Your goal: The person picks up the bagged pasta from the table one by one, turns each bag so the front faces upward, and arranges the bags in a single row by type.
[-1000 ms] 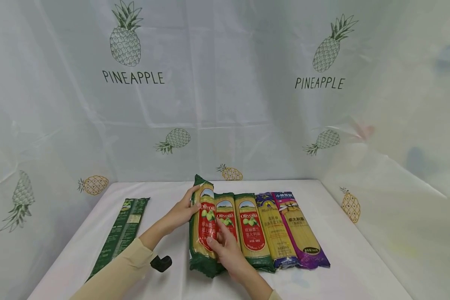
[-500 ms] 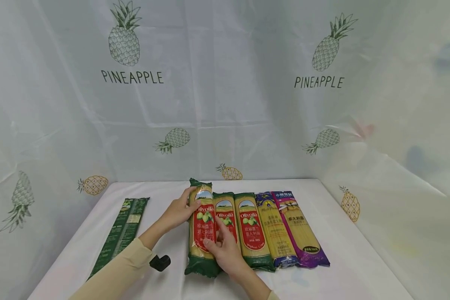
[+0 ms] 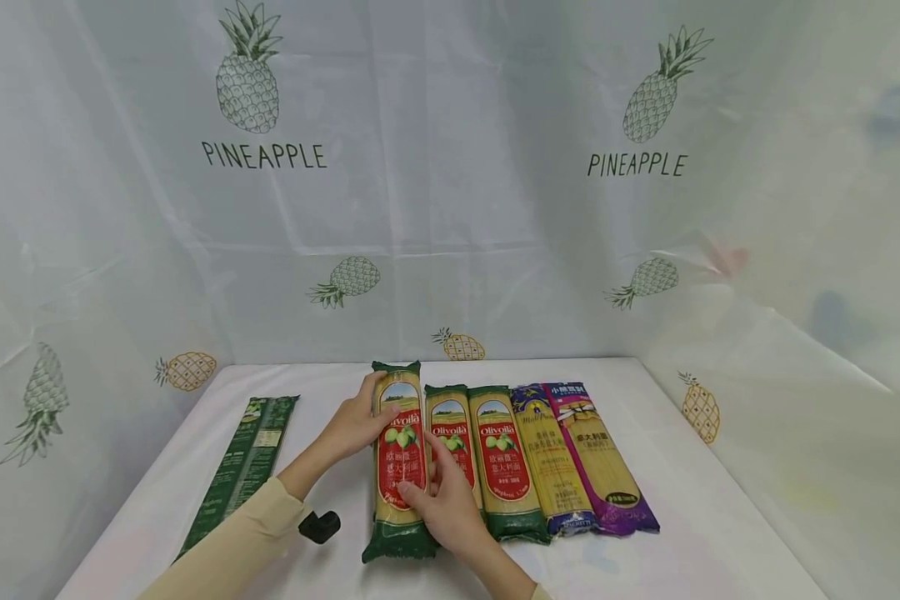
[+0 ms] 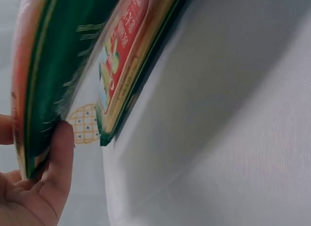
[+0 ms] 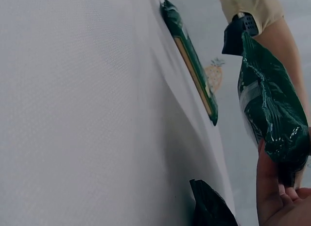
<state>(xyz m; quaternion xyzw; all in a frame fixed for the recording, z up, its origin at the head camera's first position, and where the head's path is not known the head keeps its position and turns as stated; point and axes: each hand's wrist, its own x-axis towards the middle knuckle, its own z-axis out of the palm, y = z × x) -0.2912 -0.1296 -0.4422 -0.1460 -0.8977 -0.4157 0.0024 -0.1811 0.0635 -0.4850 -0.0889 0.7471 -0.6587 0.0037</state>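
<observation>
Both hands hold a green-ended Olivoila spaghetti packet (image 3: 401, 433), its red label facing up. My left hand (image 3: 354, 423) grips its upper left side, thumb across the front. On the lower right edge, my right hand (image 3: 450, 507) pinches it with the thumb on the label. In the left wrist view the packet (image 4: 68, 56) is raised off the cloth, with the left hand's fingers (image 4: 60, 163) around its edge. The right wrist view shows the packet's crimped green end (image 5: 272, 104) above the right hand (image 5: 277, 201).
Right of the held packet lie two more Olivoila packets (image 3: 504, 458), a blue-ended spaghetti packet (image 3: 555, 467) and a purple one (image 3: 603, 458), side by side. A green packet (image 3: 243, 467) lies back-side up at the left of the white-covered table (image 3: 690, 467). Pineapple-printed curtains (image 3: 450, 208) enclose it.
The held packet has shifted left and a little nearer, and its face has turned more squarely to the head camera. Both hands moved slightly left with it. The other packets stayed put.
</observation>
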